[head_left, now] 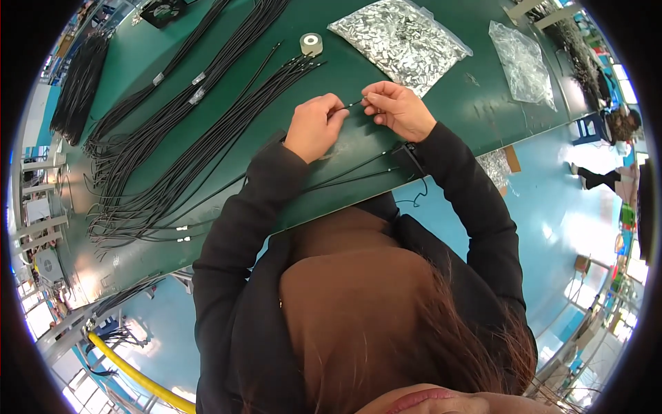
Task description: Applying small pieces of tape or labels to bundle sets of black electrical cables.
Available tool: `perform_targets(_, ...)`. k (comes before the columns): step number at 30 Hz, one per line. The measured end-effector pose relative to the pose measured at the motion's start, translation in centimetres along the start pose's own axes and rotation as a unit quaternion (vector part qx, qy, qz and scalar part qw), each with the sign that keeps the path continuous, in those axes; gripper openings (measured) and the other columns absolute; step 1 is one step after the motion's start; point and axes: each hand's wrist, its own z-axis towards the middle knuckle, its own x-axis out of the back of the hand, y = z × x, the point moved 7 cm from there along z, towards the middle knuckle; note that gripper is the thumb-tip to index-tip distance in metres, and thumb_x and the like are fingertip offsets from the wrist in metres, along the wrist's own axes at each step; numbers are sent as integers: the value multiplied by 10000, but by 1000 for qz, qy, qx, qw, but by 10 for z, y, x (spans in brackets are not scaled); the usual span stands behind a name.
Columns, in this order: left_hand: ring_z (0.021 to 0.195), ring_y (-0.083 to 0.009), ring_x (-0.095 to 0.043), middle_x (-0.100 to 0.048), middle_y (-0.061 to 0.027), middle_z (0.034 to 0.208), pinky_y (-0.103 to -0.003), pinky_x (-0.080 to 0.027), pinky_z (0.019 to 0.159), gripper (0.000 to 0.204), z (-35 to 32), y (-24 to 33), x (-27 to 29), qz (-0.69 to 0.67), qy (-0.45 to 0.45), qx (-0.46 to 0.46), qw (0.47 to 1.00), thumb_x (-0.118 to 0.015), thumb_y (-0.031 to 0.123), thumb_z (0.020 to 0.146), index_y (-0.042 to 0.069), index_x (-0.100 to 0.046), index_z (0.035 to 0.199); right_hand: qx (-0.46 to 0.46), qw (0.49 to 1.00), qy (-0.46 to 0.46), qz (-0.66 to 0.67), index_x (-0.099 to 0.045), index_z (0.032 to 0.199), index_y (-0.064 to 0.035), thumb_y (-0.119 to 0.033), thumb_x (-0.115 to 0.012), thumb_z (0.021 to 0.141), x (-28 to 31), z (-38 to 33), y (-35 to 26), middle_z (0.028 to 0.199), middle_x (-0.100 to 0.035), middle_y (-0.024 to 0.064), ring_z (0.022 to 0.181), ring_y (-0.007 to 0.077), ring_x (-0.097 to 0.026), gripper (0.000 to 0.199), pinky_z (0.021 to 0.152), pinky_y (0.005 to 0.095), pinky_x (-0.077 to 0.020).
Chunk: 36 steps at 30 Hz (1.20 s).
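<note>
Two hands meet over the green counter (476,103), working on one thin black cable (353,104). The left hand (314,127) is closed on the cable just short of its end, holding it steady, while the right hand (396,109) pinches something at the tip between thumb and forefinger; what it is cannot be told at this size. The cable is held just above the counter, between the two hands, with the rest of it running back under the left hand toward the person's body.

Many more black cables (200,138) lie in long bundles fanned out to the person's left, ends pointing toward the hands, probably so each can be drawn out one at a time. A small roll of tape (311,43) stands just beyond the hands. A clear bag of small silver parts (396,38) lies ahead to the right, near the right hand, and a second, nearly empty clear bag (523,62) sits farther right.
</note>
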Motion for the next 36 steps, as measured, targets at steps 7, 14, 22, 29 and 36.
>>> perform_targets(7, 588, -196, -569, -615, -113, 725, -311, -466, 572, 112, -6, 0, 4, -13, 19, 12, 1000, -659, 92, 824, 3, -591, 815, -2, 1000, -21, 14, -587, 1057, -21, -140, -596, 930, -15, 2, 2, 921, -627, 44, 794, 106, -611, 174, 648, 217, -504)
perform_targets(14, 582, -196, -562, -604, -110, 720, -318, -459, 566, 100, -9, 2, 3, 6, 27, -12, 1000, -653, 84, 824, 8, -589, 811, 24, 997, 12, -69, -599, 1012, -10, -156, -605, 927, -25, -5, -4, 880, -623, 47, 744, 93, -599, 169, 619, 216, -499)
perform_targets(22, 597, -129, -550, -606, -67, 763, -278, -452, 560, 58, -19, 18, 3, -48, 82, 8, 995, -641, 59, 839, 9, -626, 863, -67, 975, 4, -213, -600, 999, -4, -190, -571, 946, -34, -5, 1, 845, -611, 38, 701, 75, -574, 195, 583, 211, -475)
perform_targets(29, 610, -94, -548, -612, -40, 784, -241, -454, 568, 80, -17, 7, 5, -102, 98, 8, 990, -642, 74, 856, -1, -647, 882, -32, 998, -28, 38, -576, 1037, -22, -207, -539, 966, -33, -17, -2, 838, -609, 29, 672, 81, -560, 201, 591, 202, -472)
perform_targets(36, 603, -105, -547, -610, -61, 777, -238, -451, 567, 95, -18, 7, -3, -86, 72, 10, 994, -646, 88, 853, -6, -643, 868, 3, 1000, 8, -20, -575, 1031, -29, -190, -550, 962, -26, -19, -2, 851, -609, 34, 682, 84, -553, 177, 607, 208, -483)
